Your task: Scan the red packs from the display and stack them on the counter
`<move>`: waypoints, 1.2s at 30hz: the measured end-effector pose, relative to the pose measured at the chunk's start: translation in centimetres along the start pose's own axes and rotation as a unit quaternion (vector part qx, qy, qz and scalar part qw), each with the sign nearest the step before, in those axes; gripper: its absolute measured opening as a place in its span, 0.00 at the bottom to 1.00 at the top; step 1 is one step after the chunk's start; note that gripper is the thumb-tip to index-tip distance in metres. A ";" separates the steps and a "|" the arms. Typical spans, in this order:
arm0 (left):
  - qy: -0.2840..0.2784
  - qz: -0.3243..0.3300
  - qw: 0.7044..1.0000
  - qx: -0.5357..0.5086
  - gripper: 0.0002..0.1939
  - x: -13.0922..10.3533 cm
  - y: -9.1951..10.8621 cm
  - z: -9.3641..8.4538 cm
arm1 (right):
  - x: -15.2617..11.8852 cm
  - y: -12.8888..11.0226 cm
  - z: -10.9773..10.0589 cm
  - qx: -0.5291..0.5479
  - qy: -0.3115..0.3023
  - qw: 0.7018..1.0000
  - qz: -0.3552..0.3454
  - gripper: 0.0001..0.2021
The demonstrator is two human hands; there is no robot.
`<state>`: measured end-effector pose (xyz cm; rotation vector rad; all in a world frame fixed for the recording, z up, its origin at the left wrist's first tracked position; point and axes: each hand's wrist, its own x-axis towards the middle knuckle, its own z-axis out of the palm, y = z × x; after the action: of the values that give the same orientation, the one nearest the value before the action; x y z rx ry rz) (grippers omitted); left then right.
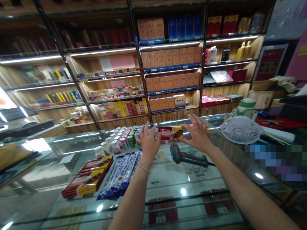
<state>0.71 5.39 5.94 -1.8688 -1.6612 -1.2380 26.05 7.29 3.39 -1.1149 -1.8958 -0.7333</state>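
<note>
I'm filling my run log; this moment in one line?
left hand: at left end of red-and-yellow packet; right hand: at its right end; grip: unclear; scanner: on glass counter

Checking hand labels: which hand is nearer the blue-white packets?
Left. The left hand is just past the far right end of the blue-white packets; the right hand is farther right, by the red-yellow box.

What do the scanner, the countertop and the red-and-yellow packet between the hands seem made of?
Scanner: probably plastic, dark, fairly matte, with a smooth moulded body.
Countertop: clear, glossy glass; goods show through, reflections glint.
Packet: smooth, printed film or card; can't tell which.
</note>
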 end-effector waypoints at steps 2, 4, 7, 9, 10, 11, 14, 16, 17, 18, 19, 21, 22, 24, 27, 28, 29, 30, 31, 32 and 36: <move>-0.011 0.036 0.999 0.029 0.27 -0.2 0.0 -0.2 | -0.1 0.1 0.1 -0.007 0.003 1.000 -0.007 0.32; -0.025 0.079 0.995 0.058 0.35 -0.5 -0.1 -0.3 | -0.1 0.3 0.1 -0.014 0.005 1.000 -0.010 0.31; -0.039 0.113 0.988 0.096 0.43 -0.7 -0.4 -0.4 | -0.2 0.4 0.2 -0.020 0.003 1.000 -0.010 0.31; -0.042 0.115 0.986 0.112 0.44 -0.8 -0.6 -0.3 | -0.2 0.5 0.2 -0.018 0.004 1.000 -0.008 0.31; -0.042 0.114 0.986 0.117 0.44 -0.9 -0.7 -0.2 | -0.2 0.5 0.1 -0.017 0.005 1.000 -0.008 0.31; -0.042 0.112 0.986 0.120 0.44 -0.9 -0.8 -0.1 | -0.2 0.5 0.1 -0.015 0.006 1.000 -0.008 0.31; -0.038 0.112 0.986 0.121 0.42 -0.8 -0.9 0.0 | -0.2 0.5 0.1 -0.009 0.005 1.000 -0.010 0.31; -0.034 0.115 0.986 0.119 0.40 -0.8 -0.9 0.0 | -0.2 0.5 0.1 -0.006 0.004 1.000 -0.008 0.31; -0.032 0.117 0.986 0.118 0.39 -0.8 -0.8 0.0 | -0.1 0.5 0.2 -0.005 0.002 1.000 -0.006 0.32; -0.030 0.118 0.986 0.117 0.39 -0.7 -0.8 -0.1 | 0.0 0.5 0.1 -0.006 -0.001 1.000 -0.005 0.32; -0.027 0.117 0.986 0.117 0.39 -0.7 -0.8 -0.1 | 0.1 0.5 0.1 -0.009 -0.006 1.000 -0.005 0.32; -0.027 0.117 0.986 0.120 0.38 -0.6 -0.8 -0.2 | 0.7 0.6 0.0 -0.020 -0.019 1.000 -0.014 0.33; -0.025 0.115 0.986 0.121 0.37 -0.6 -0.8 -0.2 | 1.0 0.6 -0.2 -0.026 -0.026 0.999 -0.021 0.33; -0.025 0.119 0.984 0.130 0.36 -0.5 -0.8 -0.1 | 1.7 0.8 -0.5 -0.036 -0.044 0.998 -0.037 0.32; -0.025 0.123 0.983 0.135 0.35 -0.4 -0.5 -0.1 | 2.5 1.5 -0.9 -0.037 -0.065 0.996 -0.053 0.33; -0.028 0.125 0.983 0.133 0.34 -0.3 -0.3 0.0 | 2.6 1.8 -1.0 -0.036 -0.068 0.995 -0.055 0.33; -0.032 0.127 0.983 0.131 0.34 -0.2 -0.1 0.0 | 2.7 2.2 -1.1 -0.034 -0.071 0.995 -0.057 0.33; -0.036 0.130 0.983 0.128 0.34 -0.1 0.2 0.1 | 2.7 2.7 -1.1 -0.033 -0.073 0.995 -0.059 0.33; -0.040 0.133 0.982 0.126 0.34 0.1 0.5 0.2 | 2.7 3.1 -1.1 -0.031 -0.074 0.995 -0.059 0.33; -0.044 0.136 0.982 0.125 0.34 0.3 0.8 0.3 | 2.7 3.6 -1.1 -0.031 -0.075 0.995 -0.059 0.33; -0.060 0.153 0.978 0.126 0.33 1.2 2.0 0.9 | 2.5 5.4 -0.9 -0.026 -0.077 0.995 -0.051 0.33</move>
<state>2.82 6.23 6.94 -1.9754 -1.4399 -0.7680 30.44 10.06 6.48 -1.1428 -2.0859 -0.7763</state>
